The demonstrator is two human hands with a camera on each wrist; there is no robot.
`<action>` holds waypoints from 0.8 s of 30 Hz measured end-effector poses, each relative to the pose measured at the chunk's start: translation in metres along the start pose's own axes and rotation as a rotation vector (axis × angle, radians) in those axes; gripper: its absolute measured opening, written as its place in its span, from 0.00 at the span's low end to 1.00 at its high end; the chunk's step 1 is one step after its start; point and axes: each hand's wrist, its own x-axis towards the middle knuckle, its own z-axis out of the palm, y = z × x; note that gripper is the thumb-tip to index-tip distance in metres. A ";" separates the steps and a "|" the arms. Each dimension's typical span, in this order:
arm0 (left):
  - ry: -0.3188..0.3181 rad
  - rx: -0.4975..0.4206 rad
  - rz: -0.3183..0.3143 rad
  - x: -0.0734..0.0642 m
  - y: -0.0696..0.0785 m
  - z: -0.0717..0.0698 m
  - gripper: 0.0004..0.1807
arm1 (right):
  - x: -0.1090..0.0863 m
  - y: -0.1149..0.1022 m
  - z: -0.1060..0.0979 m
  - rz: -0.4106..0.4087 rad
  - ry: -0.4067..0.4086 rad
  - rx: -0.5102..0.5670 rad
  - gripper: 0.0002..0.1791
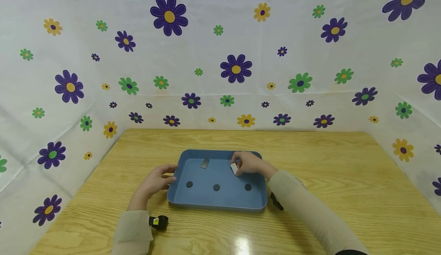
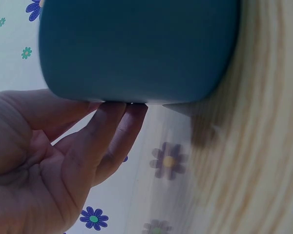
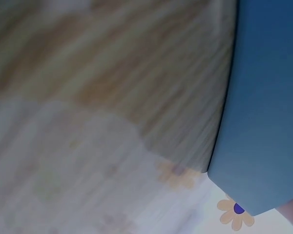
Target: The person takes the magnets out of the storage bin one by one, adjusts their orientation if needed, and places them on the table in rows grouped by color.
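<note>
A shallow blue tray (image 1: 213,206) with rounded corners lies on the wooden table. At its left end, my left hand (image 1: 156,180) touches the wall with fingertips; in the left wrist view the fingers (image 2: 95,141) reach the tray's outer side (image 2: 136,53). Inside the back right part of the tray, my right hand (image 1: 250,163) pinches a small white rectangular block (image 1: 234,168) between thumb and fingers. Three dark round discs, left (image 1: 189,184), middle (image 1: 216,187) and right (image 1: 248,187), sit in a row near the tray's front. The right wrist view shows mostly the tray's outer wall (image 3: 263,107).
A grey rectangular piece (image 1: 204,163) lies in the tray near its back wall, left of the middle. The wooden table (image 1: 327,159) extends around the tray. A white cloth with flowers (image 1: 206,48) hangs behind it and along both sides.
</note>
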 end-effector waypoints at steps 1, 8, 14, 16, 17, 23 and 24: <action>0.000 0.001 0.000 0.000 0.000 0.000 0.24 | 0.000 0.000 0.000 0.000 0.004 0.008 0.17; -0.009 0.003 0.009 0.000 0.002 0.000 0.24 | -0.003 0.000 -0.003 0.006 0.011 0.056 0.17; -0.007 0.004 -0.001 0.001 0.002 0.001 0.24 | -0.003 0.002 -0.004 0.038 0.037 0.109 0.17; -0.004 0.005 -0.008 0.001 0.002 0.001 0.24 | -0.003 0.003 -0.005 0.047 0.054 0.127 0.18; -0.004 0.003 -0.010 0.000 0.002 0.001 0.24 | -0.003 0.003 -0.005 0.049 0.061 0.140 0.18; -0.011 0.001 -0.006 -0.001 0.002 0.000 0.24 | -0.007 0.001 -0.013 0.034 0.091 0.214 0.20; -0.011 0.005 -0.002 -0.001 0.001 0.000 0.24 | -0.008 0.000 -0.015 0.029 0.096 0.226 0.20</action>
